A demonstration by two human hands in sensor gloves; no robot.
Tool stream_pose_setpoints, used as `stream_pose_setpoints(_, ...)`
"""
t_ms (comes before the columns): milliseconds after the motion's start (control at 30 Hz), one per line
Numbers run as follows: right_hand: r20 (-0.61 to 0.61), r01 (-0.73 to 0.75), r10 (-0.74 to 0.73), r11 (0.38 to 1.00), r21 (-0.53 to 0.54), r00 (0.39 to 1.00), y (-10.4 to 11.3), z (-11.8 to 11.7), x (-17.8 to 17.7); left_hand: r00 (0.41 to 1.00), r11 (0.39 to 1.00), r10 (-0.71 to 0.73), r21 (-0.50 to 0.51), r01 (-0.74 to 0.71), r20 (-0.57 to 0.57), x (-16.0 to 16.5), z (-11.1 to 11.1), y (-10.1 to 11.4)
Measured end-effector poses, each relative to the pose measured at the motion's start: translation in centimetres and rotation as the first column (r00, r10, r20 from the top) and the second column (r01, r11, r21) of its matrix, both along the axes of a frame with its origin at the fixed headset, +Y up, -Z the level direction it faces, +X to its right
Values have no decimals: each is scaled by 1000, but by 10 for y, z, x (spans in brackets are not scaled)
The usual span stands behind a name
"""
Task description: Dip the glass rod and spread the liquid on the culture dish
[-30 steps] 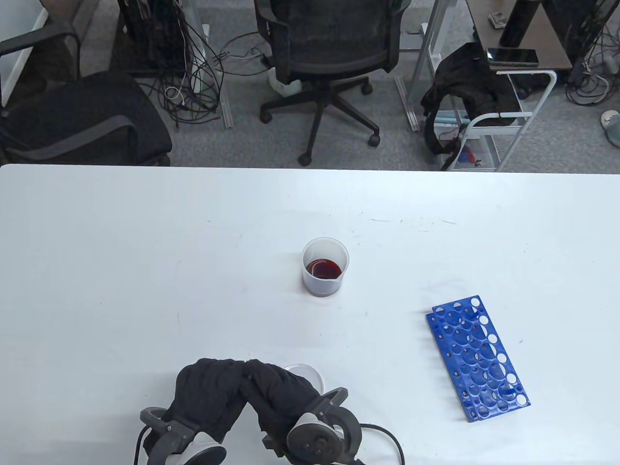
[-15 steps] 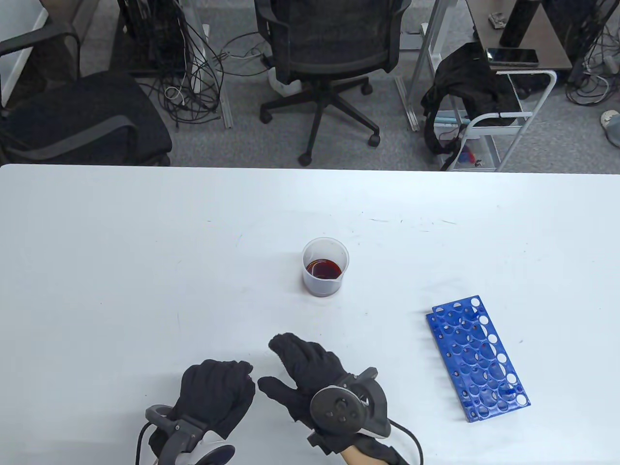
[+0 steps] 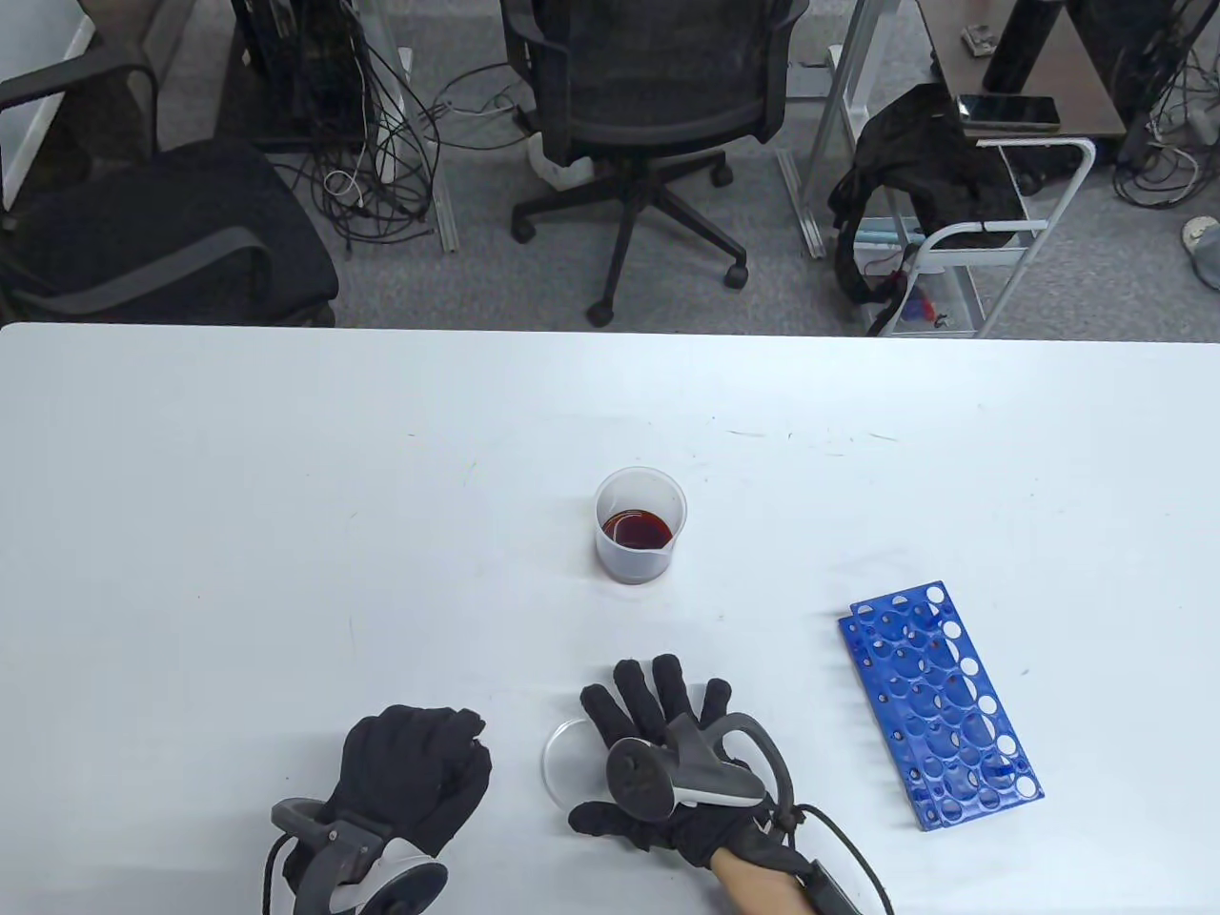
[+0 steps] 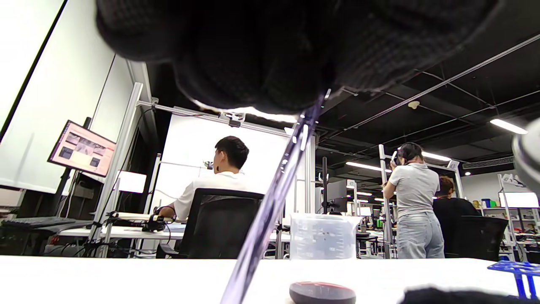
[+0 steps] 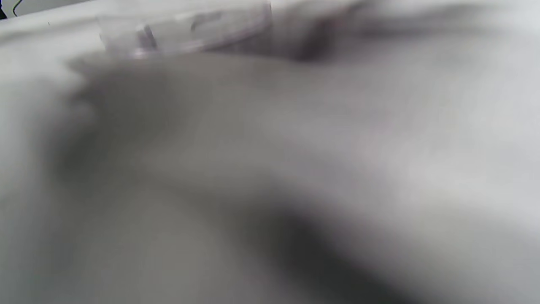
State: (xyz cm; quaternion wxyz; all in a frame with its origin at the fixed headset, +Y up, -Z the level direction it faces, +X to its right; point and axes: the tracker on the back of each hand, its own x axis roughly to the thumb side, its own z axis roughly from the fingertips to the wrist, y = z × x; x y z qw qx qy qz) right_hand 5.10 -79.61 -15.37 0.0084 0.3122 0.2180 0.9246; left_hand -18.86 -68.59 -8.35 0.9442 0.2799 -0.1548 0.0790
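Note:
My left hand (image 3: 415, 762) is curled into a fist near the table's front edge. In the left wrist view its gloved fingers (image 4: 270, 55) grip a clear glass rod (image 4: 274, 198) that slants down and left. My right hand (image 3: 658, 743) lies flat with its fingers spread, over the right part of a clear culture dish (image 3: 555, 762). Only the dish's left rim shows. The dish also shows, blurred, in the right wrist view (image 5: 185, 29). A translucent beaker (image 3: 640, 524) with dark red liquid stands at mid table, beyond both hands. It also shows in the left wrist view (image 4: 322, 236).
A blue test tube rack (image 3: 939, 705) lies flat to the right of my right hand. Office chairs (image 3: 658, 105) and a cart (image 3: 991, 229) stand beyond the table's far edge.
My hands were together over the dish. My right hand has since moved right and spread flat over the dish, baring its left rim. My left hand has stayed curled in place.

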Motion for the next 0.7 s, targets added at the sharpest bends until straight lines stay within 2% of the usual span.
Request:
stream_pose_setpoints(67,-2,-1,1,1000,-3,1000,-10,1,2,1000,1000,12,-18,-12,-7,-1,-1,-1)
stream_pose_setpoints(100,-9,-47,47,998,-31,999,-16,0,2,1000,999,23,-30,-23,-8,-1,-2,-1)
stream_pose_setpoints(233,-27,-59,58,997,-42,998,-17,1,2,997,996,74,-59,-75,-5,-1,-7,0)
stream_pose_setpoints(400,-30,-57,56,997,-55,998,-17,1,1,992,988,128,-85,-129,-10,-2,-27,12)
stream_pose_setpoints(567,-31,-56,54,997,-58,998,-18,1,1,986,985,167,-51,-166,14,12,-61,52)
stream_pose_setpoints(700,-32,-54,52,997,-61,998,-18,1,1,981,983,184,-16,-183,59,35,-94,87)
